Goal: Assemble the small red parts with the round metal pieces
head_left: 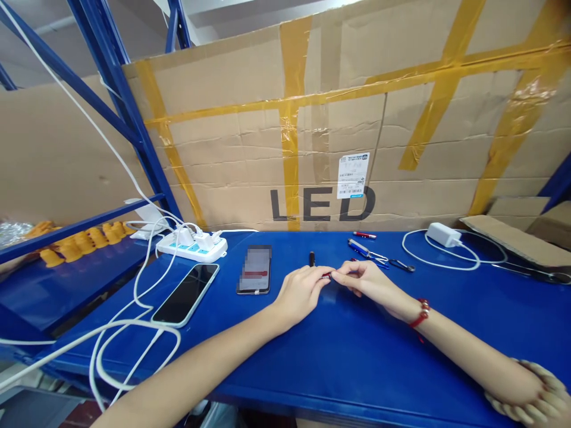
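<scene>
Forearms enter from the lower edge and meet at centre frame over the blue table (339, 356). Left hand (301, 291) and right hand (363, 280) pinch opposite ends of a small red object (328, 274), fingertips closed on it just above the tabletop; its exact kind cannot be told. A red bracelet (420, 313) circles the right wrist. Just above the hands lie a small black cap (312, 258), a blue pen (366, 249) and a red pen (364, 235). Two phones (254, 270) (185, 295) lie at centre left, near a white power strip (191, 245). A white charger (443, 234) sits at upper right before the taped cardboard (312, 119).
</scene>
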`<state>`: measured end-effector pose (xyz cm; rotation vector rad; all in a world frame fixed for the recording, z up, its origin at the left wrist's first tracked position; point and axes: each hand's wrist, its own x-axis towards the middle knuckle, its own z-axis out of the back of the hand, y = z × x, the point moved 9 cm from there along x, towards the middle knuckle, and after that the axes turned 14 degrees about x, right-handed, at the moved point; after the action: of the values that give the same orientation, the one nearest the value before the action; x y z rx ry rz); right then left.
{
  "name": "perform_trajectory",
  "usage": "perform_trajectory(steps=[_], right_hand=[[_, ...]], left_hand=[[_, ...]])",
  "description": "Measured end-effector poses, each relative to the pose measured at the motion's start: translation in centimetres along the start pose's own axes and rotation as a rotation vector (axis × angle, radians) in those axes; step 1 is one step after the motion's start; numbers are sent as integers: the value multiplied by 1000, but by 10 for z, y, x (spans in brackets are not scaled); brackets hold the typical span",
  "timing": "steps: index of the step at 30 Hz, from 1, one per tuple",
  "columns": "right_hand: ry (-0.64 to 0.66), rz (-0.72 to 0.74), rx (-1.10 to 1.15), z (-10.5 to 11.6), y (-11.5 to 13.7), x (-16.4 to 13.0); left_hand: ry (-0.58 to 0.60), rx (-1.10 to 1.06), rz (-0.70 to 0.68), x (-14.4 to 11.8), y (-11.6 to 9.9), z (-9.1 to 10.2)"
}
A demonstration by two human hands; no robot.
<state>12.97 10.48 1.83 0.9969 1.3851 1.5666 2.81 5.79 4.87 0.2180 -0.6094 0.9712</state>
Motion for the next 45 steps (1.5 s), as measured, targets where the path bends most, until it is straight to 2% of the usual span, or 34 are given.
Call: perform_trajectory(steps=[13,19,22,25,27,29,35,45], right_hand=[[-47,36,27,0,2,3],[-5,43,50,-2,2,3],[-44,157,-8,1,13,3],[-108,380,-121,6,33,-2],[-98,482,-166,5,43,-6],[-48,521,-178,3,46,-8],[65,500,-180,-1,46,-7],[34,390,-92,-4,31,-1]], left_hand=[[1,22,60,4,7,2],[39,-72,75,4,8,-2],[66,-123,124,4,10,-4],[93,-167,162,3,12,-6],[106,-194,168,3,13,-8],[128,-216,167,3,13,-10],[170,-300,168,3,13,-15],[245,-343,171,0,17,-24]])
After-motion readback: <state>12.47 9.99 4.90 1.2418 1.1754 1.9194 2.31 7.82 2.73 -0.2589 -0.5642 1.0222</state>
